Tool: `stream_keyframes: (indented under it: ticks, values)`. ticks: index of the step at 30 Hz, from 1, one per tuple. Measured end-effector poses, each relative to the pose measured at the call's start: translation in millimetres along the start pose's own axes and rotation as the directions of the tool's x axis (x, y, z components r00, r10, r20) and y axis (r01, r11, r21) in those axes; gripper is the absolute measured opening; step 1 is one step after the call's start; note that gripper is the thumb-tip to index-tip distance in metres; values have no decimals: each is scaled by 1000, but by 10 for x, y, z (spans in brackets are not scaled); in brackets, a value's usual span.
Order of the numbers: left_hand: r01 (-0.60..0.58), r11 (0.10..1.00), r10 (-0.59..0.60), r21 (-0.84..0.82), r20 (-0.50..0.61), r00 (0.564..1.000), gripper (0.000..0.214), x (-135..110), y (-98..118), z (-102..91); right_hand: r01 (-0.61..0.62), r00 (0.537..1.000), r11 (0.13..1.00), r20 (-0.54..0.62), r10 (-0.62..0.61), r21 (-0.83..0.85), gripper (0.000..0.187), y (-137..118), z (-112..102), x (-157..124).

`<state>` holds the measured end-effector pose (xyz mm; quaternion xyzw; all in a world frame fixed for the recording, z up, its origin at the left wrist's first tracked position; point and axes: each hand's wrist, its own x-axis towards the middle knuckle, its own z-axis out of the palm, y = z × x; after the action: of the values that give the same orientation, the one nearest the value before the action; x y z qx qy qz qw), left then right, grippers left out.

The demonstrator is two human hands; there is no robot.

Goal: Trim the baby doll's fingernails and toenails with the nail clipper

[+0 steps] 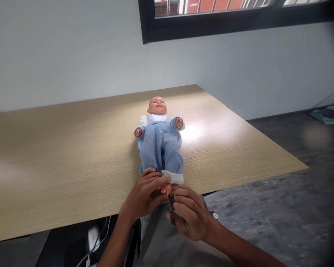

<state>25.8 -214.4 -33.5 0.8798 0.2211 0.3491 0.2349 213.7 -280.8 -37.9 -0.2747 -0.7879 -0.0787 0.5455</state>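
A baby doll [160, 142] in a blue fleece romper lies on its back on the wooden table [72, 148], head toward the wall and feet at the near edge. My left hand [146, 194] wraps around the doll's bare foot [167, 189] at the table edge. My right hand [190, 213] holds a small dark tool [172, 211], which looks like a nail clipper, with its tip at the foot's toes.
A grey wall and a dark-framed window [211, 22] lie behind the table. Grey floor [267, 207] stretches to the right. Under the table's near edge sit a white device with a cable [93, 237] and dark objects.
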Motion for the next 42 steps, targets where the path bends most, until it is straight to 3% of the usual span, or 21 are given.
stream_keyframes:
  ticks: [6,12,20,34,42]
  values:
    - [-9,1000,9,-11,-11,1000,30,-1,-1,9,-40,999,999,11,40,5,17,-63,23,28]
    - [1,1000,-1,-30,-9,1000,33,16,17,0,-67,996,996,-61,71,67,24,9,47,15]
    - [4,997,-5,-79,-6,1000,33,9,19,-20,-97,994,989,-35,102,115,22,20,45,40]
    - [9,996,-10,-92,-11,1000,32,10,25,-21,-191,978,966,121,171,176,33,4,-39,149]
    - [17,996,-18,-85,-10,1000,30,2,19,-12,-210,954,971,240,178,112,27,-64,-109,267]
